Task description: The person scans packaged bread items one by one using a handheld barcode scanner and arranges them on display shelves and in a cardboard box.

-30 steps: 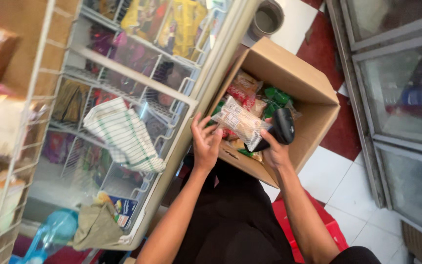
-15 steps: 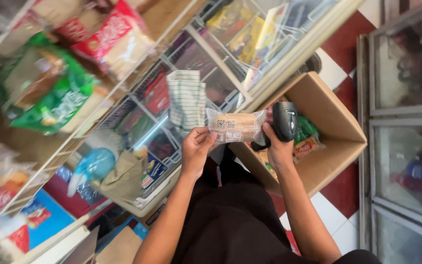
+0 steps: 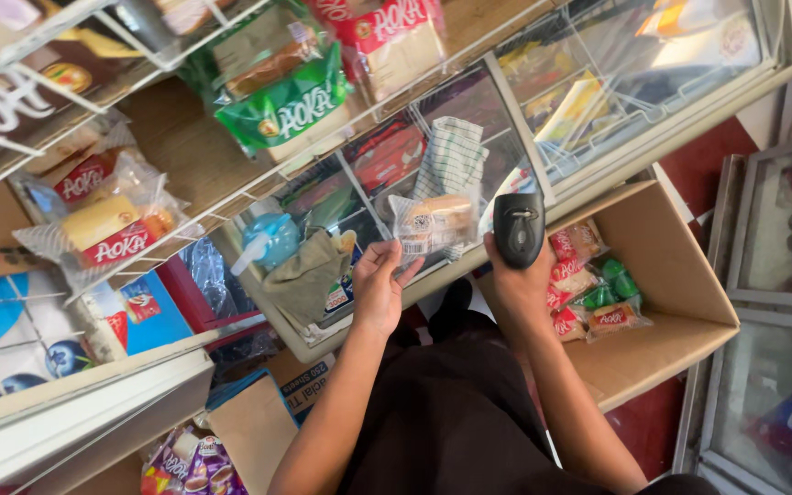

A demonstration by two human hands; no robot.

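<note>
- The left hand (image 3: 379,286) is raised in front of the person, fingers pinching the lower left corner of a clear bread packet (image 3: 433,225).
- The bread packet hangs in the air above the glass lid of a chest freezer (image 3: 653,128), its long axis running roughly left to right across the view, tilted slightly up toward the right.
- Its flat face with a white label is turned toward the camera; a pale bun shows through the wrapper at the upper right end.
- The right hand (image 3: 517,275) is clenched around the grip of a black scanner (image 3: 518,227), just to the right of the packet and nearly touching its right edge.
- The scanner stands upright in the grip, its long axis running top to bottom in the view, its rounded head uppermost.
- Behind the packet a striped cloth (image 3: 451,160) lies on the freezer lid.
- To the left, a blue spray bottle (image 3: 268,240) and a crumpled olive rag (image 3: 304,275) rest on the freezer lid.
- An open cardboard box (image 3: 680,275) sits to the right of the person, with red and green snack packs (image 3: 593,284) lying in it.
- Wire shelves (image 3: 139,137) at upper left carry more packaged bread.
</note>
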